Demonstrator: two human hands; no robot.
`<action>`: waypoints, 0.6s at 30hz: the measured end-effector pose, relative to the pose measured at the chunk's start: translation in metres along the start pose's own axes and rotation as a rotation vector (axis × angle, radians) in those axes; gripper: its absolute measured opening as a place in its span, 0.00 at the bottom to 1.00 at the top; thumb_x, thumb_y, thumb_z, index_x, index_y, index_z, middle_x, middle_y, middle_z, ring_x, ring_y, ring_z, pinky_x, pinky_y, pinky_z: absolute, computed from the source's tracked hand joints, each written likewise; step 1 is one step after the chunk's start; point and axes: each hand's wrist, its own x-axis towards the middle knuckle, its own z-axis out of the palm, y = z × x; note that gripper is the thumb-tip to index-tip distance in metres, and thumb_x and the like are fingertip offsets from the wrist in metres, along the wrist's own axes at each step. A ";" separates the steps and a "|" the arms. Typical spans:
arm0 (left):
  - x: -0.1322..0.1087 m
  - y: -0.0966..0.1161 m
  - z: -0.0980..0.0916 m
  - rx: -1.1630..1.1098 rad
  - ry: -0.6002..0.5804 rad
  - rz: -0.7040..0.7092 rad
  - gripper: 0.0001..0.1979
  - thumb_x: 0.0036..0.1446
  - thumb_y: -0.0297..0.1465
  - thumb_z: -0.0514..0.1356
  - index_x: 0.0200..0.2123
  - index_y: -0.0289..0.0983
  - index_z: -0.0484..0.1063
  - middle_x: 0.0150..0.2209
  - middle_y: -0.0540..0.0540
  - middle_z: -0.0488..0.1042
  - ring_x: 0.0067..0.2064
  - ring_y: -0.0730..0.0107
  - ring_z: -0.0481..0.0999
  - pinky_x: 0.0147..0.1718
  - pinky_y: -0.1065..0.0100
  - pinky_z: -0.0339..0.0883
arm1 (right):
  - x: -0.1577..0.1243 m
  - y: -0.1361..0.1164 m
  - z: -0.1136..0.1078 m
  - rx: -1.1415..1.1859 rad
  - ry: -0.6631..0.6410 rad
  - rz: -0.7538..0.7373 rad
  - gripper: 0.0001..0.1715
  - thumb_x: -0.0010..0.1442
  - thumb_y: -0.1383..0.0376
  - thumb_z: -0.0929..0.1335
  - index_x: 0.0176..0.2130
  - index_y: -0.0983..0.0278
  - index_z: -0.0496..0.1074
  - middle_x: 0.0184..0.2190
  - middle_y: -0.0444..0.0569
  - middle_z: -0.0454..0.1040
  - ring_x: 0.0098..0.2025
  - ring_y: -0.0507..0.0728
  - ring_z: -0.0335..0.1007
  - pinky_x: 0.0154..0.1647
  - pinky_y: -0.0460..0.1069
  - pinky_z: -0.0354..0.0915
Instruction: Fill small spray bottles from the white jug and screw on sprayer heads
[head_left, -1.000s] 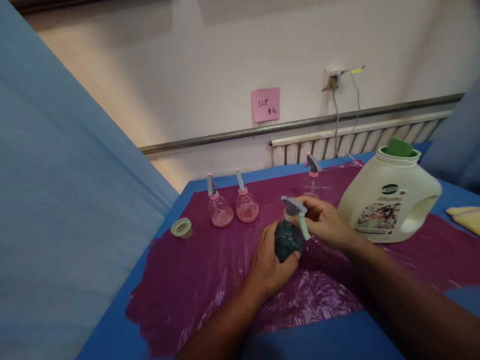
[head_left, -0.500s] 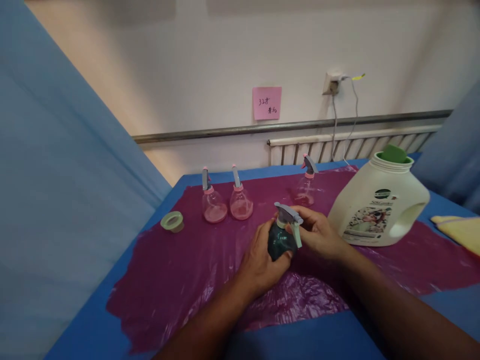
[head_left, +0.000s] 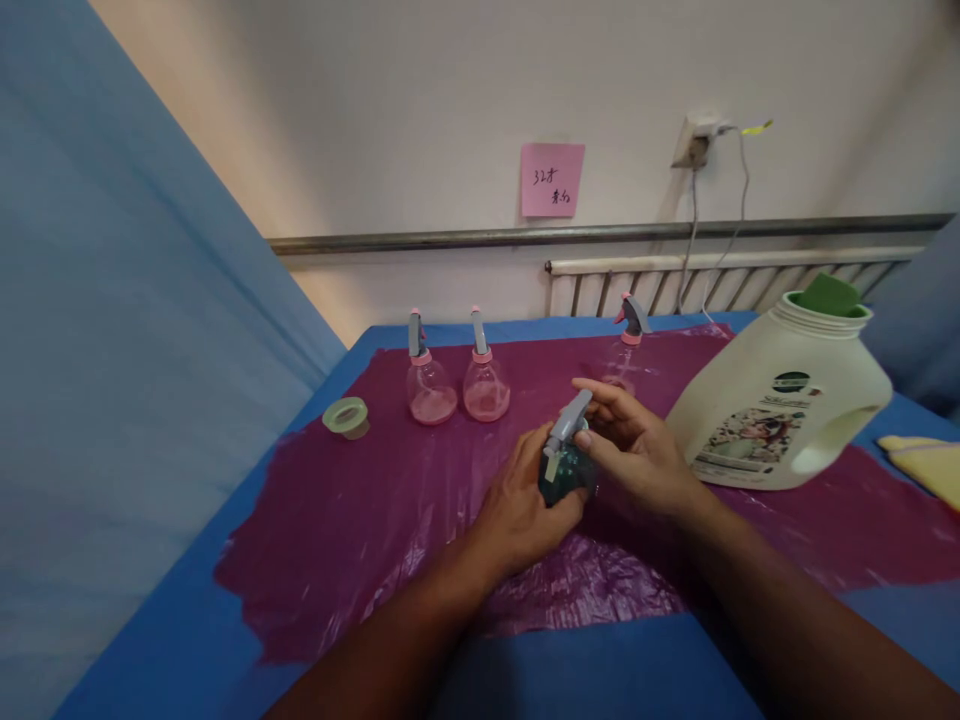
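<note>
My left hand (head_left: 517,505) is wrapped round the dark green body of a small spray bottle (head_left: 568,478), held above the purple plastic sheet. Its grey trigger head (head_left: 571,415) sits on top, with a pale lever pointing towards me. My right hand (head_left: 646,462) has its thumb against the right side of that head, and its fingers curl behind it, partly hidden. Beyond my hands stand two clear spray bottles with pink collars and pinkish liquid, a left one (head_left: 433,400) and a right one (head_left: 487,395). A third clear spray bottle (head_left: 622,358) is partly covered by my right hand.
To the right stands a large cream detergent jug (head_left: 757,400) with a green piece in its mouth. A pale green cap (head_left: 346,416) lies on the purple sheet (head_left: 360,520) at left. A yellow cloth (head_left: 922,462) is at far right. Blue curtain (head_left: 150,350) borders the left.
The spray bottle's trigger head has turned, so its lever now points towards me and left instead of right. My right thumb has moved onto the head's side. The view has shifted slightly.
</note>
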 end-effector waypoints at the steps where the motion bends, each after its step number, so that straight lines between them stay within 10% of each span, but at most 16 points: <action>1: 0.000 0.000 0.000 0.005 0.000 -0.014 0.35 0.63 0.32 0.72 0.71 0.45 0.69 0.68 0.38 0.75 0.69 0.43 0.78 0.71 0.39 0.73 | 0.000 0.000 -0.001 -0.005 0.004 0.004 0.34 0.68 0.53 0.82 0.69 0.50 0.77 0.54 0.50 0.86 0.56 0.59 0.83 0.61 0.57 0.79; 18: -0.005 -0.005 0.003 -0.009 0.006 0.025 0.56 0.63 0.31 0.72 0.86 0.49 0.46 0.81 0.37 0.64 0.79 0.40 0.69 0.78 0.35 0.67 | 0.001 -0.005 -0.011 -0.077 -0.095 0.096 0.21 0.71 0.45 0.78 0.52 0.56 0.87 0.48 0.50 0.88 0.47 0.61 0.83 0.52 0.56 0.79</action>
